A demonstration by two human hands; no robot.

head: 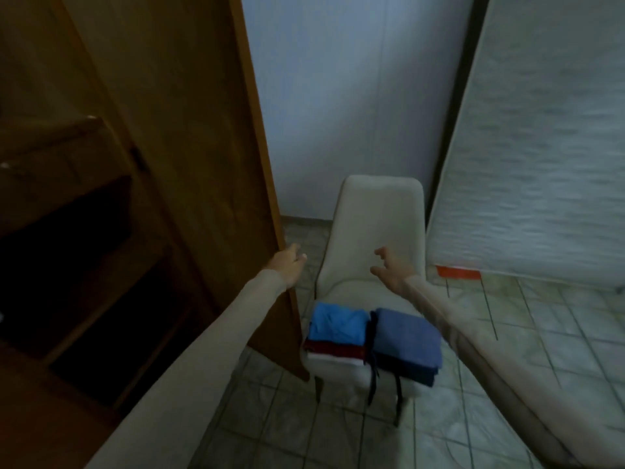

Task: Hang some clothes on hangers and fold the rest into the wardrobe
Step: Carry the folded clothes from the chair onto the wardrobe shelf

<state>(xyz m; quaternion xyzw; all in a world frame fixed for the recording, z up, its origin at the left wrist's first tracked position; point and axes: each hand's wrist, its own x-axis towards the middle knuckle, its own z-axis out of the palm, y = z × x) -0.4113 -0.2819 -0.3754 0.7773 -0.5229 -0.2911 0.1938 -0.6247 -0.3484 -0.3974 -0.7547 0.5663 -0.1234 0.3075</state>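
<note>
Folded clothes (372, 336) sit in two stacks on the seat of a cream chair (382, 211), at about 5 o'clock from the frame's centre. The left stack has a bright blue piece on top of dark red and white ones; the right stack is slate blue over navy, with dark straps hanging off the seat's front edge. The chair stands on a pale tiled floor (541, 333) against a plain bluish wall (338, 96). A wooden wardrobe (67, 231) with dark shelves fills the 9 o'clock side, its open door (203, 164) edge just beside the chair. A white textured panel (541, 164) leans at 3 o'clock.

Both arms, in beige sleeves, reach forward. The left hand (287, 264) is near the door's edge, fingers loosely spread, gripping nothing. The right hand (392, 269) hovers before the chair back, fingers apart and slightly bent, empty. The clothes lie toward 6 o'clock of both hands, apart from the fingers.
</note>
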